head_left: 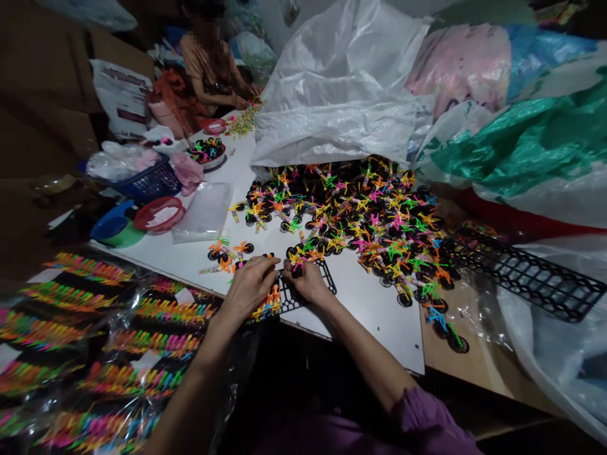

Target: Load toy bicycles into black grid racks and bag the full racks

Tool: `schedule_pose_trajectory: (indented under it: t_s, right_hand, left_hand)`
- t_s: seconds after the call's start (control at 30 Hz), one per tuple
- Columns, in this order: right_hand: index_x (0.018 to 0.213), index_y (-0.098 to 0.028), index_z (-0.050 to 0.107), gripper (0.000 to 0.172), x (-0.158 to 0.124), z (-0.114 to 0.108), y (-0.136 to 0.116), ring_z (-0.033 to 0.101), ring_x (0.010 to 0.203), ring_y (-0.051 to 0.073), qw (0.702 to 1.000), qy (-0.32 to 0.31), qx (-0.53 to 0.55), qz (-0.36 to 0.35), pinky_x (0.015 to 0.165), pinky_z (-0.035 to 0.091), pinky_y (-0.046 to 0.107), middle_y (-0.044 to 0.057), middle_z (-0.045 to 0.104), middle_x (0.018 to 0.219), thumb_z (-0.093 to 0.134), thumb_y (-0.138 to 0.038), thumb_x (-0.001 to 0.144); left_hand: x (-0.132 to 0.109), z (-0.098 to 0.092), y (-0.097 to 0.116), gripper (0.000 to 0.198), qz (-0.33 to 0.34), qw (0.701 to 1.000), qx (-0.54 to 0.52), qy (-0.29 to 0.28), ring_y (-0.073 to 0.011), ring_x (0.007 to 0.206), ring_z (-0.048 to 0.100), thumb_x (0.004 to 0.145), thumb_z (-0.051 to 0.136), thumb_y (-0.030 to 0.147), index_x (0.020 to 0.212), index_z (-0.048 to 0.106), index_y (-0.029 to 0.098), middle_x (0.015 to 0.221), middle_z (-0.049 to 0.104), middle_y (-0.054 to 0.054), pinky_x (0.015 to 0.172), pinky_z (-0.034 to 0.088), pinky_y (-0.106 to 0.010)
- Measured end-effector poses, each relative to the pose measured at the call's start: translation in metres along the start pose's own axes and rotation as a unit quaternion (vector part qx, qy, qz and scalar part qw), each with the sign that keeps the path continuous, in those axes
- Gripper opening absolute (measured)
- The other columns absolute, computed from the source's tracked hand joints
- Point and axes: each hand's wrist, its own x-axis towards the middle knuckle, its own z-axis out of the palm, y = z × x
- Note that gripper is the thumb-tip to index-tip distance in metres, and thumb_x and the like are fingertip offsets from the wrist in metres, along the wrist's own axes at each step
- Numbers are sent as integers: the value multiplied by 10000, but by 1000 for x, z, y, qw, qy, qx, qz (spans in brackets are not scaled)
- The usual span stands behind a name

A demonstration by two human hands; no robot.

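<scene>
A black plastic grid rack (328,278) lies at the table's front edge, its left part filled with small colourful toy bicycles (271,304). My left hand (252,283) is over the filled part, its fingers bent and closed; what they grip is hidden beneath them. My right hand (309,282) is closed at the rack's middle, fingertips pinched on a small toy bicycle (294,270) with a pink part. Just beyond the hands spreads a large heap of toy bicycles (351,215) with black wheels. A few loose ones (220,253) lie to the left of my left hand.
A white sack (341,95) spills the heap. Another black rack (526,272) lies at right. Filled racks in clear plastic (156,341) are at lower left. A red basket (160,215), blue basket (152,180) and clear bags (203,212) stand left. Another person (211,69) works at the far end.
</scene>
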Motion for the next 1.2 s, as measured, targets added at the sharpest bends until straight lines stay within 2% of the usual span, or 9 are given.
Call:
schedule_pose_trajectory:
  t_s: [0.2,0.43,0.6,0.67,0.77,0.87,0.93,1.07,1.2]
  right_hand:
    - [834,-150,550,164,7,-1,7,498,718,144,975,-39,-190,-112,667,397,238,43,542,820,446,-77,730]
    - [1019,-145,530,239,8,9,0,533,781,163,936,-92,-323,-110,693,409,259,82,556,927,370,-133,841]
    - [1002,-145,591,205,21,-31,-6,555,851,151,938,-164,-272,-139,733,409,228,63,602,925,481,-225,850]
    - [1039,-152,599,232,37,-56,-11,558,881,152,931,-138,-303,-147,758,407,231,68,603,959,474,-171,844]
    - [1013,-156,623,252,71,-77,-19,563,872,172,890,-100,-420,-147,728,419,259,103,577,1021,441,-121,843]
    - [855,-136,660,176,102,-76,-23,554,897,202,839,-150,-502,-144,711,431,270,126,587,995,492,-110,811]
    - [799,-135,660,135,114,-73,-23,538,931,213,828,-168,-513,-153,744,427,278,125,597,971,527,-110,791]
    - [806,-133,640,126,112,-83,-18,516,932,210,838,-124,-487,-213,786,394,292,121,592,961,515,-147,813]
    - [932,-152,583,147,79,-94,-12,528,798,158,913,0,-380,-150,674,374,249,74,592,894,494,-175,818]
  left_hand:
    - [3,-2,4,345,-9,1000,-2,5,-189,905,606,819,548,411,1066,580,173,964,653,-66,801,463,-289]
    - [3,1,3,256,19,999,49,8,-181,764,593,889,437,333,891,631,167,793,635,-54,705,464,-295]
    - [-3,1,4,239,51,997,52,9,-161,738,588,898,422,298,859,617,166,774,630,-41,690,460,-278]
    - [-5,2,5,227,59,997,56,19,-158,744,586,896,428,296,856,610,168,779,630,-39,708,459,-281]
    - [-6,4,6,215,59,996,68,29,-164,765,591,894,431,290,852,605,170,788,636,-42,735,460,-293]
    - [-8,6,5,197,57,996,68,33,-166,780,595,894,433,270,902,600,166,809,644,-50,745,468,-296]
    - [-9,6,4,189,61,996,65,31,-166,792,596,894,429,256,927,595,172,828,649,-52,759,470,-302]
    - [-7,4,3,198,65,996,62,28,-167,799,597,899,411,264,901,595,190,824,646,-46,768,469,-310]
    - [3,2,-2,217,49,996,68,23,-168,766,592,897,404,273,882,599,179,784,633,-48,744,471,-303]
